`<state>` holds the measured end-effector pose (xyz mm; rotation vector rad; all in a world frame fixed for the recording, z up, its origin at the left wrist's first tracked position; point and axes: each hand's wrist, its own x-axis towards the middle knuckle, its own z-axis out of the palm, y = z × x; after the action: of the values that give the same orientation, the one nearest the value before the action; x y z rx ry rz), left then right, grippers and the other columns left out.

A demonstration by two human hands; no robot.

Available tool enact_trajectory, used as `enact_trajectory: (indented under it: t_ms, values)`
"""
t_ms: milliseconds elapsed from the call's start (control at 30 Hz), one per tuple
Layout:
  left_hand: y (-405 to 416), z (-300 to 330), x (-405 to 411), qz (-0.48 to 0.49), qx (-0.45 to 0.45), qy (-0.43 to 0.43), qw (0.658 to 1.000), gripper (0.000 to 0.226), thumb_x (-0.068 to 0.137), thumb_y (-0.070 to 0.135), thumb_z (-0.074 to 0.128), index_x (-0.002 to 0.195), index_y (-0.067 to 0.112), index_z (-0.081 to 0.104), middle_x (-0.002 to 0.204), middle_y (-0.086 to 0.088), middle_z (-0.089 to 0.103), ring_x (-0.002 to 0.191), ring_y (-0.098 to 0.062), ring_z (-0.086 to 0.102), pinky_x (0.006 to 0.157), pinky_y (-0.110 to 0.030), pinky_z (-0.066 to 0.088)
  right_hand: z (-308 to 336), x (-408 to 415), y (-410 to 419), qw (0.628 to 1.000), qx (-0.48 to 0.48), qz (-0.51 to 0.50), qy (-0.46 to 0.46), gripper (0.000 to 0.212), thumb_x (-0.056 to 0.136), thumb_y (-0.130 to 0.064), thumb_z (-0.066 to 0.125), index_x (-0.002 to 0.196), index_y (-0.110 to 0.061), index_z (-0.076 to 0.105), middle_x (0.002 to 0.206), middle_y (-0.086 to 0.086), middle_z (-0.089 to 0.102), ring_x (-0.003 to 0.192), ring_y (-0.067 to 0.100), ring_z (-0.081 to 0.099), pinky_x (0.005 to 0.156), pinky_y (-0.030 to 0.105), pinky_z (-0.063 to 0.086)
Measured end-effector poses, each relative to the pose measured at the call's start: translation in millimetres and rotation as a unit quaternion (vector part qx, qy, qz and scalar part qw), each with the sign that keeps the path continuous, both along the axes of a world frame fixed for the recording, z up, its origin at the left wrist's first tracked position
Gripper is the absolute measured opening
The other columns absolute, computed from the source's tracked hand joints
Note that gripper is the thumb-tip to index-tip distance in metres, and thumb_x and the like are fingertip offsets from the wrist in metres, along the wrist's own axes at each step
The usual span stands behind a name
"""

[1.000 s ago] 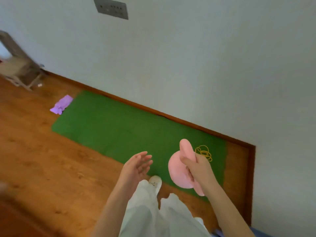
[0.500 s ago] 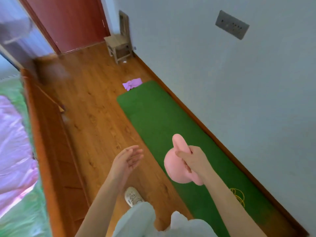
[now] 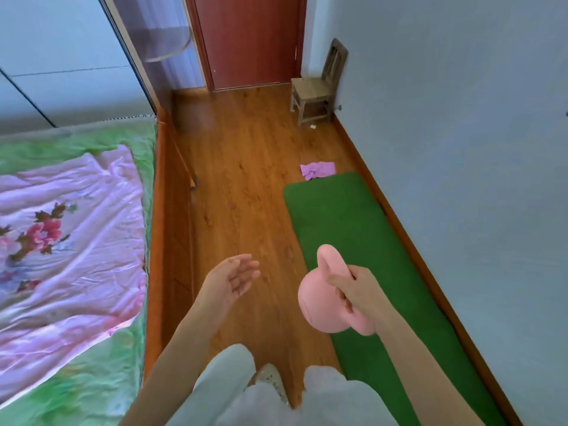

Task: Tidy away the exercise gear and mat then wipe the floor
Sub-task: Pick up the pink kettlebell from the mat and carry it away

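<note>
A long green mat lies flat on the wooden floor, one long edge close along the skirting of the pale blue wall. Just beyond the mat's far end sits a crumpled purple cloth on the bare boards. Farther past the cloth, against the same wall, stands a small wooden chair, and a dark red door closes off the room beyond it. Across the floor from the mat runs the orange wooden side of a bed, covered in a green sheet with a pink flowered quilt spread over it.

Above the mat's near half, the right hand holds a pink kettlebell off the floor, fingers and thumb wrapped round its handle, the round body hanging on the side away from the wall. The left hand hovers over the boards beside the mat, palm turned inward, fingers loosely spread and holding nothing. Pale trousers and a light shoe show at the bottom, on the boards by the mat's edge.
</note>
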<state>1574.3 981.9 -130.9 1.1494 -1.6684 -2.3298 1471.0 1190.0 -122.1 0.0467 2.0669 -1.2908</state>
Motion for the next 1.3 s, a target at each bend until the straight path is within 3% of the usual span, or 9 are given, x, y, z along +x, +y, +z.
enact_trajectory:
  t_ms: [333, 633, 867, 1000, 1300]
  values:
    - [-64, -3, -50, 0.086, 0.019, -0.007, 0.996, 0.024, 0.099, 0.021, 0.038, 0.106, 0.015, 0.060, 0.110, -0.010, 0.065, 0.105, -0.024, 0.061, 0.085, -0.026, 0.046, 8, -102, -91, 0.998, -0.010, 0.055, -0.020, 0.020, 0.087, -0.019, 0.063, 0.072, -0.009, 0.052, 0.057, 0.001, 0.044, 0.045, 0.010, 0.037, 0.047, 0.021, 0.033]
    - [-120, -3, -160, 0.198, 0.044, -0.003, 0.979, 0.024, 0.100, 0.016, 0.038, 0.103, 0.011, 0.062, 0.105, -0.011, 0.066, 0.095, -0.022, 0.062, 0.078, -0.027, 0.047, 4, -225, -159, 0.990, -0.002, 0.143, -0.013, 0.010, 0.088, -0.014, 0.060, 0.079, -0.011, 0.055, 0.056, 0.001, 0.046, 0.038, 0.006, 0.038, 0.041, 0.018, 0.033]
    - [-155, 3, -242, 0.246, 0.053, 0.010, 0.968, 0.026, 0.100, 0.012, 0.037, 0.103, 0.008, 0.062, 0.102, -0.013, 0.067, 0.092, -0.024, 0.063, 0.076, -0.028, 0.048, 18, -318, -207, 0.983, 0.007, 0.181, 0.018, 0.012, 0.086, -0.010, 0.057, 0.076, -0.014, 0.052, 0.057, 0.001, 0.043, 0.047, 0.010, 0.040, 0.042, 0.016, 0.033]
    - [-179, 5, -283, 0.293, 0.117, 0.003, 0.949, 0.024, 0.099, 0.012, 0.039, 0.108, 0.006, 0.061, 0.103, -0.012, 0.066, 0.092, -0.022, 0.062, 0.077, -0.027, 0.048, 17, -361, -235, 0.981, 0.013, 0.193, 0.022, 0.009, 0.086, -0.011, 0.057, 0.079, -0.014, 0.054, 0.059, 0.001, 0.045, 0.049, 0.010, 0.042, 0.044, 0.018, 0.034]
    - [-283, 4, -380, 0.249, 0.135, 0.011, 0.959, 0.027, 0.099, 0.014, 0.036, 0.101, 0.011, 0.063, 0.103, -0.010, 0.066, 0.093, -0.022, 0.060, 0.075, -0.029, 0.045, -11, -448, -327, 0.978, 0.050, 0.202, -0.005, 0.007, 0.085, -0.014, 0.060, 0.089, -0.010, 0.057, 0.061, 0.002, 0.049, 0.046, 0.008, 0.043, 0.045, 0.017, 0.036]
